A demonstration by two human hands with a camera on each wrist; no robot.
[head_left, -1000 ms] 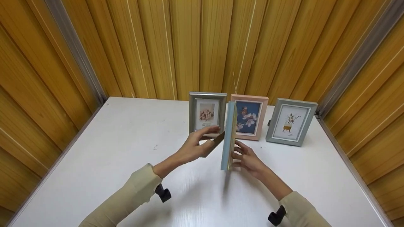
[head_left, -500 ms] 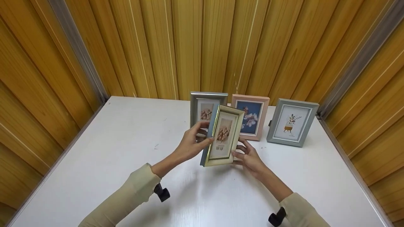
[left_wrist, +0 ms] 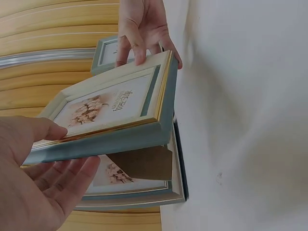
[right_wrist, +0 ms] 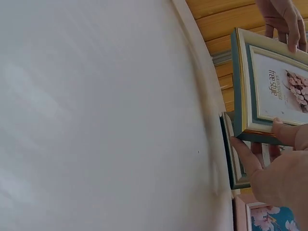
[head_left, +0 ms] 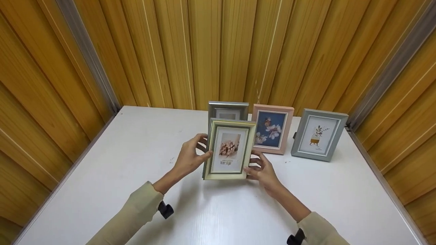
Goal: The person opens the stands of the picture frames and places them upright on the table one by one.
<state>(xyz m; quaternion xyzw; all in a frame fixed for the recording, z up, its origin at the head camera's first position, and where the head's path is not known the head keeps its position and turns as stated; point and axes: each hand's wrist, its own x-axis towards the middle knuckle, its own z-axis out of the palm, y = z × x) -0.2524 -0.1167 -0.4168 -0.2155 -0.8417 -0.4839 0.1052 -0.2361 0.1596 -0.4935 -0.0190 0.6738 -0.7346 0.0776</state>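
A cream picture frame (head_left: pixel 230 176) with gold trim and blue-green sides is held up between both hands, its flower picture facing the head camera. My left hand (head_left: pixel 189 154) grips its left edge, thumb on the front and fingers behind. At the lower right edge, my right hand (head_left: pixel 265 170) pinches it, thumb in front. In the left wrist view a brown stand flap (left_wrist: pixel 144 162) juts out from its back. Directly behind it stands a grey-silver picture frame (head_left: pixel 229 104), its lower part hidden from the head view.
On the white table (head_left: pixel 153 136), a pink picture frame (head_left: pixel 287 131) with a blue blossom picture stands right of the silver one. Farther right a grey-green picture frame (head_left: pixel 335 136) stands upright. Wood-look panels (head_left: pixel 204 51) rise behind the table and at both sides.
The cream picture frame has turned from edge-on to facing the head camera and shifted left. My left hand has moved from its stand flap to its left edge; the right hand stays at the right edge.
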